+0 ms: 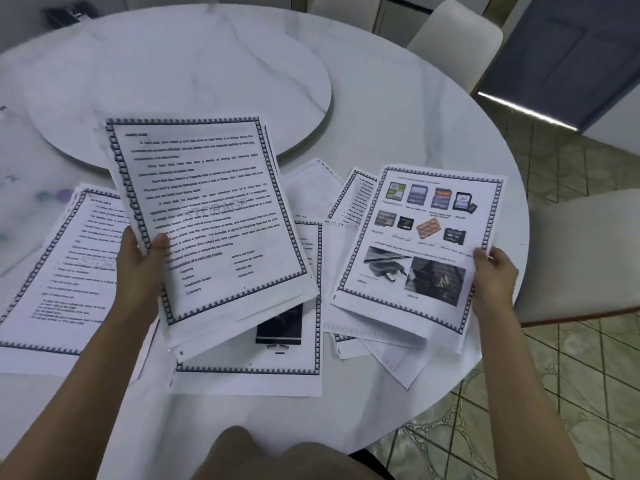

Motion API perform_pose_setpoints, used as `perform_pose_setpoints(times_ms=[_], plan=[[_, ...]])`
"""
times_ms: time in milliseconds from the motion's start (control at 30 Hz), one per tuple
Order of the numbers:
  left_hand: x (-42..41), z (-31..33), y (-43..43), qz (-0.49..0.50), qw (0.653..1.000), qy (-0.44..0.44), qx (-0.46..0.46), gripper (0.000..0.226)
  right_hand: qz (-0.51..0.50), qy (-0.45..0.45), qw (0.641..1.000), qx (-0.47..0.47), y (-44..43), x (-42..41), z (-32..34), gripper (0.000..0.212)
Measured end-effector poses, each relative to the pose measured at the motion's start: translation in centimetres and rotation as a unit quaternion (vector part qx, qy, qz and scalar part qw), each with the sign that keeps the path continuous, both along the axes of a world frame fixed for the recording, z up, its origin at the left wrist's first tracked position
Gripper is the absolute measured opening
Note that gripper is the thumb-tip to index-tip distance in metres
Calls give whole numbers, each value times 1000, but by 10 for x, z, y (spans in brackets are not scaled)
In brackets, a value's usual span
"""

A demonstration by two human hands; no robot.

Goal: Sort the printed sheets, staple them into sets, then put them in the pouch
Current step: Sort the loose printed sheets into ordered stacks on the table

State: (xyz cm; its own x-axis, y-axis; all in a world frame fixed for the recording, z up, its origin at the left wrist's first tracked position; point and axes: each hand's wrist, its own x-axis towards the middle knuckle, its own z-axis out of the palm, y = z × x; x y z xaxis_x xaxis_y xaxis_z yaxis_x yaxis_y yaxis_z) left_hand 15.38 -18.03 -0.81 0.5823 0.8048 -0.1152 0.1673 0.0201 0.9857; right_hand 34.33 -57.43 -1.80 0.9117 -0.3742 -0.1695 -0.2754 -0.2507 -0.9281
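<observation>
Farthest left, a blurred clear thing runs off the frame. Beside it a text page lies on the worktop, partly behind the left forearm. The left hand grips a raised stack of sheets, hiding most of a bordered page beneath. The right hand pinches a picture page by its edge with its fingers, over half-covered loose sheets.
</observation>
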Motion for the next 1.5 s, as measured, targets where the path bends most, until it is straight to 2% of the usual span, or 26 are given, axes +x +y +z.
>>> perform_pose_setpoints(times_ms=[133, 400, 500, 600, 867, 1067, 1300, 1500], plan=[[1, 11, 9, 15, 999, -22, -20, 37, 10, 18, 995, 100, 8, -7, 3, 9], [-1, 25, 29, 8, 998, -29, -59, 36, 71, 50, 984, 155, 57, -41, -10, 11], [-1, 29, 33, 2, 997, -32, -72, 38, 97, 71, 983, 136, 85, -57, -17, 18], [-2, 27, 39, -5, 996, -29, -79, 38, 127, 83, 981, 117, 113, -73, -25, 12], [-4, 16, 41, -24, 995, -16, -97, 37, 212, 61, 975, -29, 156, -100, -31, 20], [-6, 9, 44, -35, 994, -1, -103, 36, 186, 19, 978, -88, 133, -94, -29, 25], [1, 8, 40, -52, 992, 8, -113, 37, 147, 32, 980, -127, 85, -79, -26, 25], [13, 11, 28, -51, 992, 10, -115, 36, 176, 7, 970, -167, 74, -57, -21, 26]])
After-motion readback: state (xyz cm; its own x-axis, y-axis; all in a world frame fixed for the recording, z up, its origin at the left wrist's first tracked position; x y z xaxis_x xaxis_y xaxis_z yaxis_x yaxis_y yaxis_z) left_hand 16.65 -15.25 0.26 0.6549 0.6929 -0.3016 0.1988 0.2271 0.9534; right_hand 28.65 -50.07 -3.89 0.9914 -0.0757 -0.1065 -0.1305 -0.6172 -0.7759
